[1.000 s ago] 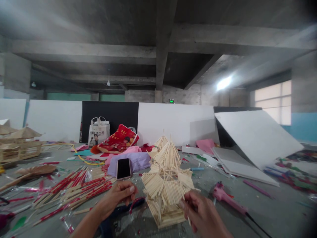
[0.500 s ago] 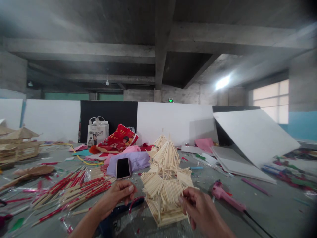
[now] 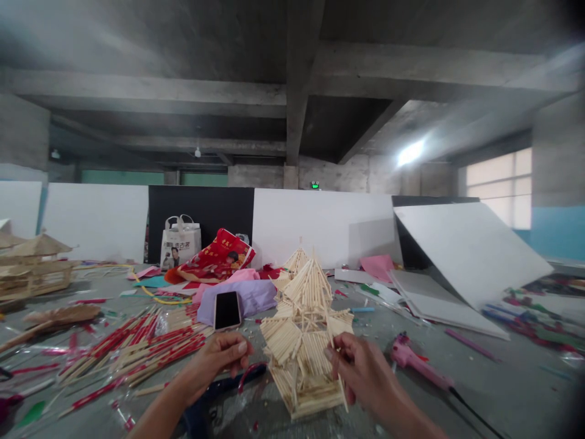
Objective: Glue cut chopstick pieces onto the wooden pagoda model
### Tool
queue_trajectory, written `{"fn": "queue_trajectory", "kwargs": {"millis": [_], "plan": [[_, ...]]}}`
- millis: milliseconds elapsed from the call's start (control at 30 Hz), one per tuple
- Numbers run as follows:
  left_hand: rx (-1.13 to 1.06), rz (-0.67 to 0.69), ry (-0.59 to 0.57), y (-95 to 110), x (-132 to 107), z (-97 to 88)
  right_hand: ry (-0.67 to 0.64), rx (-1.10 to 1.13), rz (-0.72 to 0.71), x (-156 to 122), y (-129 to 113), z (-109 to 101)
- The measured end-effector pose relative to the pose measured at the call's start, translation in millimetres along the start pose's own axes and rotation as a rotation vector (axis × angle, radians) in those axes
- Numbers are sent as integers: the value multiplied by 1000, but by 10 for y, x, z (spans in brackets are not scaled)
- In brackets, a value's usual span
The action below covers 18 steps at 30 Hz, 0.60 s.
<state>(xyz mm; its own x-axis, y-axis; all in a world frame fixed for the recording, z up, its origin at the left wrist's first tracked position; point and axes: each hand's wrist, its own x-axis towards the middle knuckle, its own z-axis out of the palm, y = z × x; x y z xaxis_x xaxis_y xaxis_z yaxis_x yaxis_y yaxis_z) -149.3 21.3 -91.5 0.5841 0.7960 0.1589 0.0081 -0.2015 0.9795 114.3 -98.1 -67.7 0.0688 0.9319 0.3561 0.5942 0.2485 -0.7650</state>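
Note:
A small pagoda model [image 3: 315, 350] built of thin wooden sticks stands on the table in front of me, with tiered, pointed roofs. At its right side my right hand [image 3: 361, 372] pinches a thin wooden stick [image 3: 331, 326], which runs upright between the fingers, close to the roof slats. Whether the stick touches the model I cannot tell. My left hand [image 3: 223, 356] hovers left of the model with curled fingers and the thumb against them; nothing shows in its grip. Below it lies a dark blue tool [image 3: 214, 393], partly hidden by my forearm.
A pink glue gun [image 3: 423, 363] with a black cord lies to the right. Red-wrapped wooden sticks [image 3: 146, 347] spread across the left. A phone [image 3: 227, 310] rests on purple cloth [image 3: 258, 297]. White boards [image 3: 470, 250] lean at the back right; other wooden models [image 3: 41, 262] stand far left.
My right hand has raised and turned the stick so that it now stands upright beside the roof. The left hand stays almost where it was.

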Motion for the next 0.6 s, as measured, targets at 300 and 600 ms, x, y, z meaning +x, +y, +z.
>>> {"fn": "queue_trajectory", "kwargs": {"millis": [300,600], "plan": [[-5,-4,5,-7,16,-14,-42,32,78,98,-8,15],[-15,-2,26,5,9,-4,6,-10,67,166,-63,-2]]}}
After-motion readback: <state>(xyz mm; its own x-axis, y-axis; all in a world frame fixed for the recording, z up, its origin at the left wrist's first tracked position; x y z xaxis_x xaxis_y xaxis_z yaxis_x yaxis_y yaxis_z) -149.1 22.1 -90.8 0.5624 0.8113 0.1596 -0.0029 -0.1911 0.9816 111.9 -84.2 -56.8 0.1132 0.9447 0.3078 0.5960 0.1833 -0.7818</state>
